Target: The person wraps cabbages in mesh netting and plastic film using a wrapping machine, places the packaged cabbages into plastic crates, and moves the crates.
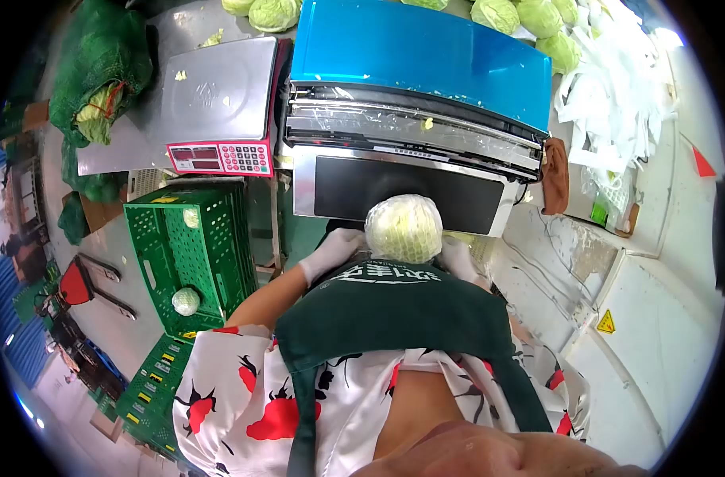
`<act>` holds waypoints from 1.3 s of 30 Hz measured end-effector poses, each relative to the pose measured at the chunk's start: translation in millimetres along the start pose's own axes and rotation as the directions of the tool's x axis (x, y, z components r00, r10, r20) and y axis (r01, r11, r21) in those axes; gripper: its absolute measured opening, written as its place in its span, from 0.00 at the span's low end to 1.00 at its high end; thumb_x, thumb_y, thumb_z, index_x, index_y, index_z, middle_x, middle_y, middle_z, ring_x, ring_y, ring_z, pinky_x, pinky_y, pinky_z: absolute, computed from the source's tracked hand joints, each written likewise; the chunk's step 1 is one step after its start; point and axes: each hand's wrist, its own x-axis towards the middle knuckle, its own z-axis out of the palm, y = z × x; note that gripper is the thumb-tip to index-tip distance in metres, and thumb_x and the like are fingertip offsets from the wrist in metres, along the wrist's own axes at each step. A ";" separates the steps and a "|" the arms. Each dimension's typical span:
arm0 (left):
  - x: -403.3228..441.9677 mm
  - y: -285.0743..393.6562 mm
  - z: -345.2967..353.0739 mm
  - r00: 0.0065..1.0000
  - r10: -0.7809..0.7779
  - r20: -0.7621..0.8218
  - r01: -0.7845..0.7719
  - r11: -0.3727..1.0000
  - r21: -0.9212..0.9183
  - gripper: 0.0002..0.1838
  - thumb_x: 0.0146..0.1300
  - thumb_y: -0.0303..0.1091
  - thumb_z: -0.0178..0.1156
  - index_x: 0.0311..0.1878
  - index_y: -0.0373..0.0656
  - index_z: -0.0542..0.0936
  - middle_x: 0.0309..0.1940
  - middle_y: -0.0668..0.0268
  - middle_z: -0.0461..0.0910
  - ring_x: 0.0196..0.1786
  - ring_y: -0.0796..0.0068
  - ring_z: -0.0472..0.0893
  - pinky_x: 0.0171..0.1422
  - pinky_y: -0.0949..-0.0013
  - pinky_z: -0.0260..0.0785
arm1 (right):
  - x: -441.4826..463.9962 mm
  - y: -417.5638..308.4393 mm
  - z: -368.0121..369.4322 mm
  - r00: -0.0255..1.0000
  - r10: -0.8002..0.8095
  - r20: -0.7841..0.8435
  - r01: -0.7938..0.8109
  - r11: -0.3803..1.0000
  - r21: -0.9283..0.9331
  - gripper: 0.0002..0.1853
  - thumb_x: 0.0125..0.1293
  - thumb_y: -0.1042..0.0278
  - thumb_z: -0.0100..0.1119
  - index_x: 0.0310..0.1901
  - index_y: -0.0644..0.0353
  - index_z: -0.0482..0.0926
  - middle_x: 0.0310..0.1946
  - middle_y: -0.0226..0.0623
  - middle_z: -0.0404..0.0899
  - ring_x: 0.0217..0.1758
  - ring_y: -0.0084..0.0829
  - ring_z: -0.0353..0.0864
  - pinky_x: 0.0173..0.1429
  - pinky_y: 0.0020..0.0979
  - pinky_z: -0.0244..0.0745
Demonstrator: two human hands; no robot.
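Round, pale-green wrapped cabbage [404, 229], one: at front edge of blue-topped metal machine [422, 52]. White-gloved left hand [336, 250], right hand [462, 258]: either side; fingers obscured, I cannot tell their grip.

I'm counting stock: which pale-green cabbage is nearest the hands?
The round, pale-green cabbage between the white-gloved left hand and right hand; the others lie farther off.

cabbage [404, 229] between both hands [334, 250] [459, 256]
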 end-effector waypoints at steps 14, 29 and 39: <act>16.8 162.1 -34.4 0.727 0.457 -0.512 -0.593 0.794 -0.133 0.14 0.68 0.26 0.60 0.57 0.43 0.81 0.27 0.70 0.81 0.28 0.82 0.78 0.36 0.77 0.73 | 5.0 -170.9 -10.3 0.614 -0.758 0.219 0.362 0.517 0.775 0.19 0.69 0.70 0.59 0.60 0.64 0.76 0.57 0.43 0.80 0.61 0.34 0.78 0.62 0.34 0.75; -121.5 -75.6 -193.2 0.692 0.188 -0.697 -0.721 0.145 -0.677 0.24 0.72 0.52 0.46 0.61 0.46 0.74 0.57 0.62 0.78 0.59 0.62 0.77 0.64 0.53 0.72 | 24.3 -224.2 -14.3 0.836 -0.494 -0.240 0.548 0.718 0.428 0.10 0.75 0.73 0.51 0.50 0.65 0.81 0.46 0.35 0.84 0.50 0.24 0.82 0.57 0.27 0.76; -217.4 -169.3 -240.2 -0.076 -0.502 -0.862 -0.188 0.856 -0.482 0.37 0.74 0.55 0.50 0.76 0.38 0.63 0.75 0.52 0.63 0.73 0.56 0.65 0.77 0.56 0.56 | 92.3 -280.5 -124.6 0.778 -0.538 -0.325 0.627 0.704 0.335 0.11 0.76 0.69 0.54 0.50 0.66 0.82 0.45 0.34 0.85 0.48 0.22 0.81 0.57 0.25 0.76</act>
